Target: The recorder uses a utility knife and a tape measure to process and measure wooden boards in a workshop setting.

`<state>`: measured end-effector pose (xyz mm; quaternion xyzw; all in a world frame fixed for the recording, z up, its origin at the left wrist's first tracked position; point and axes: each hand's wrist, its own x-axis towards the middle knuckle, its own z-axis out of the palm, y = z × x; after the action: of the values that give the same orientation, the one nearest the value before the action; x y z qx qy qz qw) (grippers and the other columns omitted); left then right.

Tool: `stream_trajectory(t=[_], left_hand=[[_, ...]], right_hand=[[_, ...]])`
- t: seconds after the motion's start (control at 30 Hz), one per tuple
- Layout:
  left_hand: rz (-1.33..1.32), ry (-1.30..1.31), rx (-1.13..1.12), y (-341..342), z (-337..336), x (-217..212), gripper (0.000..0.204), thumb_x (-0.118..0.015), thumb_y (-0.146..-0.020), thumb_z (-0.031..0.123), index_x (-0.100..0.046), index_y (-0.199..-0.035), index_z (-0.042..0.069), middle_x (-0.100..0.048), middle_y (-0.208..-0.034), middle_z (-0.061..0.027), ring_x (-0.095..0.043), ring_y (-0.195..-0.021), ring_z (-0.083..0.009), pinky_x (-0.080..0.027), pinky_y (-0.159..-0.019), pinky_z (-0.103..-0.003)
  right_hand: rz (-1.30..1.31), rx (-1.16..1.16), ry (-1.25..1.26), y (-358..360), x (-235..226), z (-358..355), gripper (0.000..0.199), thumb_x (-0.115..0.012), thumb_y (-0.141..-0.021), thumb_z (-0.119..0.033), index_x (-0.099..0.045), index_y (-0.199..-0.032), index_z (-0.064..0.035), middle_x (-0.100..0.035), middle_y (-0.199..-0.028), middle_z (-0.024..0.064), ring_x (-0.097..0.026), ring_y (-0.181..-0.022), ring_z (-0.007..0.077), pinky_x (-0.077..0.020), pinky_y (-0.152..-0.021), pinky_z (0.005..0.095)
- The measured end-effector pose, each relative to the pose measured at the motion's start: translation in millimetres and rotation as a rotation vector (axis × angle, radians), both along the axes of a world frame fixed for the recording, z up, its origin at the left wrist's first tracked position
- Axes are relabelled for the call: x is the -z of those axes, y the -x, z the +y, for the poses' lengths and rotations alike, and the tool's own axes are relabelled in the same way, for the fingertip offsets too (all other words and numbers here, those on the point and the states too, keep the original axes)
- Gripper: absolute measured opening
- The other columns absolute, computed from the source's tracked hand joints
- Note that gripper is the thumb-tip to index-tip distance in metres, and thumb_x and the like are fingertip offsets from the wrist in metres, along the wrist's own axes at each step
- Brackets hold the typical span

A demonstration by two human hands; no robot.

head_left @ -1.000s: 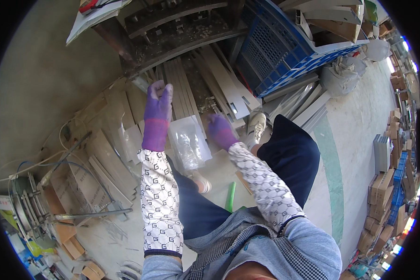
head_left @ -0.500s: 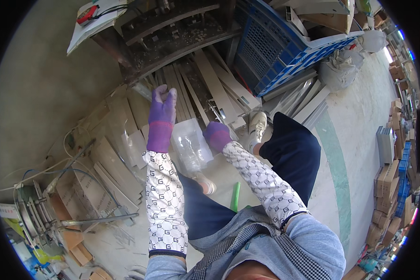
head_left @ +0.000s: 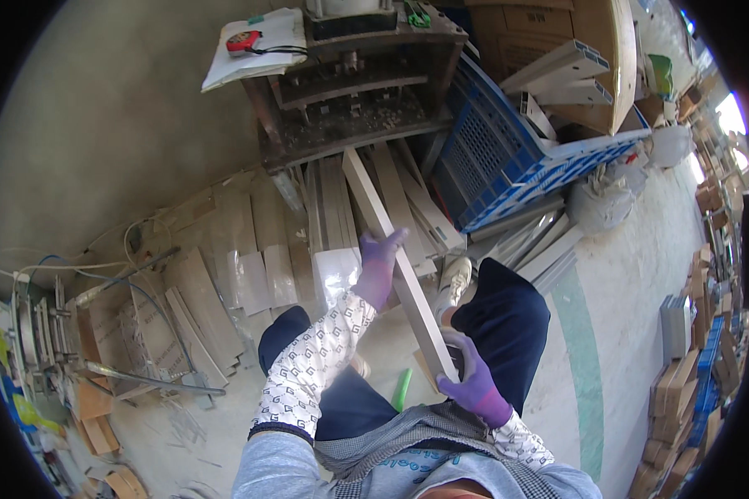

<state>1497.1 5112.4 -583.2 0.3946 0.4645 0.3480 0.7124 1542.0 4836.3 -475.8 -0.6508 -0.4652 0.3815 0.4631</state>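
Observation:
Both my hands wear purple gloves, below white patterned sleeves. A long, light grey rectangular profile bar [head_left: 407, 283] slants across in front of me, its far end by the machine and its near end by my lap. My left hand [head_left: 379, 264] grips the bar's left side near the middle, thumb and fingers around it. At the near end my right hand [head_left: 474, 382] is closed on the bar from the right. Its fingers are partly hidden. Under the far half of the bar, several flat grey strips [head_left: 331, 200] lie on the floor, with clear plastic wrapping [head_left: 338, 270] beside them.
A dark metal press [head_left: 354, 125] stands ahead, with a red tape measure [head_left: 243, 41] on papers at its left. A blue crate [head_left: 495, 158] holding profiles and cardboard is at the far right. At the left are a cable-fed frame [head_left: 46, 333] and flat panels. A green strip [head_left: 403, 389] lies near my feet.
My hands have come up from the floor strips and now hold the long bar. The right hand has moved back toward my lap. My view has shifted, showing more of the press.

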Motion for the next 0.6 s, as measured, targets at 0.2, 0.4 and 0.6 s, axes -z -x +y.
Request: stream_trajectory(t=[0.2,0.4,0.6], left_hand=[[-0.18,-0.014,-0.117,-24.0,69.1,-30.4,0.063,-0.081,-0.08,0.037,-0.055,-0.123,-0.001,-0.063,-0.108,-0.0094,-0.06,-0.095,-0.0184,-0.047,-0.086,-0.031],[-0.118,0.018,-0.137,-29.8,108.1,-10.6,0.067,-0.081,-0.08,0.039,-0.057,-0.128,-0.001,-0.066,-0.11,-0.0091,-0.06,-0.101,-0.0188,-0.046,-0.091,-0.031],[-0.29,-0.034,-0.171,-19.0,106.5,-10.8,0.072,-0.082,-0.077,0.047,-0.059,-0.125,-0.002,-0.066,-0.108,-0.0098,-0.062,-0.102,-0.0196,-0.048,-0.09,-0.03]], right_hand=[[0.756,-0.045,0.167,-25.1,37.1,55.2,0.081,-0.061,-0.09,-0.023,-0.019,-0.157,-0.0107,-0.054,-0.119,0.009,-0.057,-0.086,0.0119,-0.0469,-0.066,0.0234],[0.754,0.026,0.142,-21.0,66.8,91.1,0.076,-0.056,-0.094,-0.024,-0.017,-0.158,-0.013,-0.055,-0.11,0.0071,-0.047,-0.071,0.0093,-0.0378,-0.054,0.0216],[0.802,0.064,0.161,-4.4,57.9,102.0,0.059,-0.054,-0.098,-0.03,-0.034,-0.149,-0.0089,-0.056,-0.101,0.0064,-0.046,-0.066,0.0097,-0.035,-0.05,0.0222]])
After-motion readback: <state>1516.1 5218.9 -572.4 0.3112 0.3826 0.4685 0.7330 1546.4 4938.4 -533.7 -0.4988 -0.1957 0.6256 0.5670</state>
